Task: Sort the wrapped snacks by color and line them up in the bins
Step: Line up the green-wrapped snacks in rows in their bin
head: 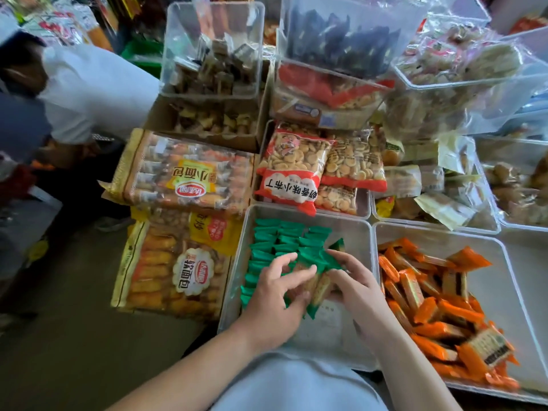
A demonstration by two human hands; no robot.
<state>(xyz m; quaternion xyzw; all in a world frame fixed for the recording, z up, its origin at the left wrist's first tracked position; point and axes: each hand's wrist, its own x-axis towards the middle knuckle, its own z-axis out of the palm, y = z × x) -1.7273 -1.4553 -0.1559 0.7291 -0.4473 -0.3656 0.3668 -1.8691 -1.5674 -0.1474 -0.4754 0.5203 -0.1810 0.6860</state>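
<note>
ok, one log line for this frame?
left hand: grips green snacks | right hand: grips same bunch | where: left bin | orange snacks: loose, right bin

Green snacks (pixel 275 241) and orange snacks (pixel 430 310) are in thin plastic-film wrappers, glossy and crinkly with crimped ends, inside the left bin (pixel 311 212) and right bin (pixel 439 231), both smooth, hazy translucent plastic. Bread bags (pixel 184 176) and biscuit bags (pixel 293 170) are shiny clear film with printed panels, and the stacked tubs (pixel 213 13) behind are hard clear plastic with glare. Cardboard box (pixel 160 114) is matt brown; the shirt (pixel 98 84) at left is white matt cloth; the floor (pixel 74 351) is dull and matt.
</note>
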